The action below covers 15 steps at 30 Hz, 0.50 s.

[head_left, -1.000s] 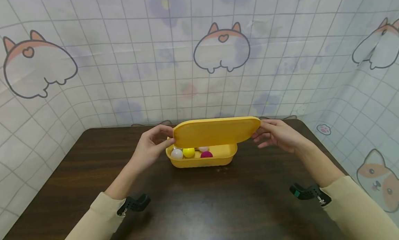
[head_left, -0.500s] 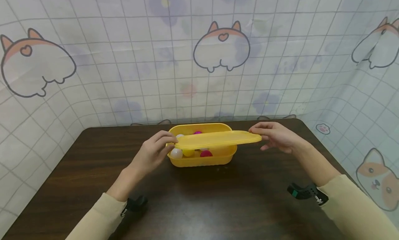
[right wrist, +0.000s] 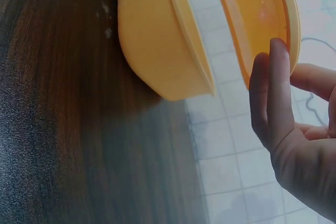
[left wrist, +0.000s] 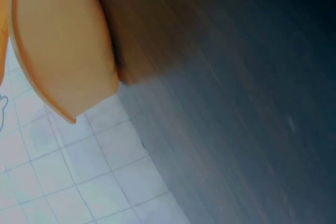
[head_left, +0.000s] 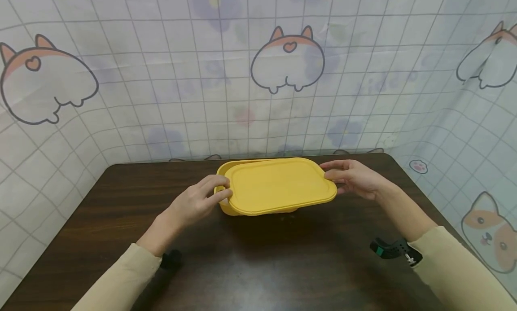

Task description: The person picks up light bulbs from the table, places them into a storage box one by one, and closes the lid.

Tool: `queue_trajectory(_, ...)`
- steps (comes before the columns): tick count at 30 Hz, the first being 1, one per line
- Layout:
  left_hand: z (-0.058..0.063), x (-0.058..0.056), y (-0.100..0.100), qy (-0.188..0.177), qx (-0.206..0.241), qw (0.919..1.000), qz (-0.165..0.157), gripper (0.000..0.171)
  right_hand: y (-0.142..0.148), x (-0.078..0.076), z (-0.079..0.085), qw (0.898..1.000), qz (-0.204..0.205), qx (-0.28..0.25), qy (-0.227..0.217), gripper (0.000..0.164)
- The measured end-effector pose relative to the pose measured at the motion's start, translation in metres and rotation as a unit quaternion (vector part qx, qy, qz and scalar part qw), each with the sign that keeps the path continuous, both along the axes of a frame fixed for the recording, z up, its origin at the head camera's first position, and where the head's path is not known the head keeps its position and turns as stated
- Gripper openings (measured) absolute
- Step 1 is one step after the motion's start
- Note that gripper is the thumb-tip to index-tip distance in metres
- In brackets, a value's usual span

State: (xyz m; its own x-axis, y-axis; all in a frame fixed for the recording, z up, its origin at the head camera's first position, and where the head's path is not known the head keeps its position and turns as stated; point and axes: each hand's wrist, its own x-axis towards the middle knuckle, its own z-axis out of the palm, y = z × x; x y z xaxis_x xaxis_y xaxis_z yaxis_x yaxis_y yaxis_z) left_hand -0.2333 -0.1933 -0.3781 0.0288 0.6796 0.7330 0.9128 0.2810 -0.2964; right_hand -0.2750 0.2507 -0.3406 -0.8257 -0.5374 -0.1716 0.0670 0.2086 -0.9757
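Observation:
A flat yellow lid [head_left: 280, 185] with rounded corners lies tilted over a yellow box [head_left: 226, 208], shifted to the right of it. The lid's left end is pinched by my left hand [head_left: 198, 201], while my right hand [head_left: 355, 178] grips its right end with fingers underneath. In the right wrist view the lid's underside [right wrist: 257, 9] faces the camera, and a gap separates it from the box [right wrist: 152, 40]. The left wrist view shows the box's outer wall [left wrist: 63, 40], without the left hand. The lid hides nearly all of the box's inside.
The box stands on a dark wooden table [head_left: 250, 266], near its back edge. Behind rises a white gridded cloth [head_left: 181, 91] printed with cartoon dogs. Each wrist wears a dark strap-on device, such as the right wrist device [head_left: 393, 250].
The lid has turned from its underside facing me to its top face showing, and has come down over the box. It now covers the balls seen inside earlier. Both hands keep their hold.

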Motion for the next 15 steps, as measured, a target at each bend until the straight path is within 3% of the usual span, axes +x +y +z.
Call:
queue_trajectory(10,0.001,0.001,-0.009,0.053,-0.027,0.9982,0.003,0.023,-0.003,0.002,0.0,0.999,0.026,-0.03,-0.018,0.063)
queue_trajectory(15,-0.002,0.0,-0.012,0.043,-0.025,0.9987,0.007,0.024,-0.004,0.0,-0.003,0.998,0.034,-0.042,-0.024,0.063)
